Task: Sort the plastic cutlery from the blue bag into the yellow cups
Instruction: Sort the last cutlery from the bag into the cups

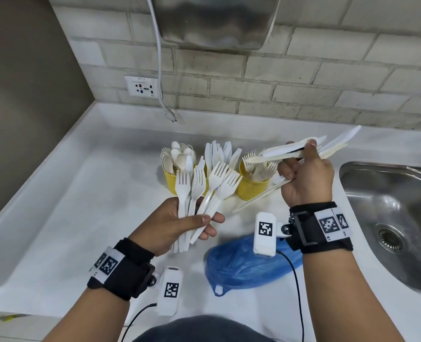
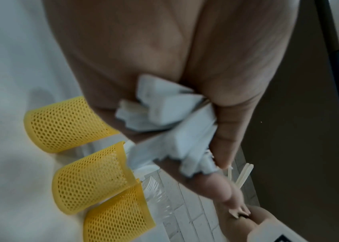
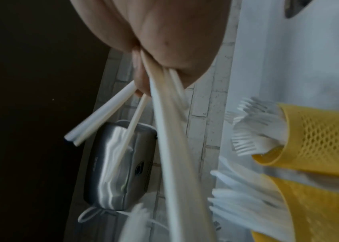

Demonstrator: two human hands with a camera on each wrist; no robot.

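My left hand [image 1: 204, 225] grips a fan of several white plastic forks [image 1: 199, 188] by their handles, tines up, in front of the cups. The handle ends [image 2: 164, 114] stick out of the fist in the left wrist view. My right hand [image 1: 300, 156] holds several white and cream knives [image 1: 291, 151] over the right yellow mesh cup [image 1: 251, 188], which holds forks [image 3: 253, 131]. The left cup [image 1: 168, 177] holds spoons. The middle cup [image 2: 92, 178] holds knives and is mostly hidden behind the forks in the head view. The crumpled blue bag [image 1: 241, 265] lies on the counter below my right wrist.
A steel sink [image 1: 389, 218] is set in the white counter [image 1: 81, 206] at the right. The tiled wall behind carries a socket [image 1: 143, 88], a hanging cable with a loose plug [image 1: 171, 117], and a steel wall unit [image 1: 214, 21].
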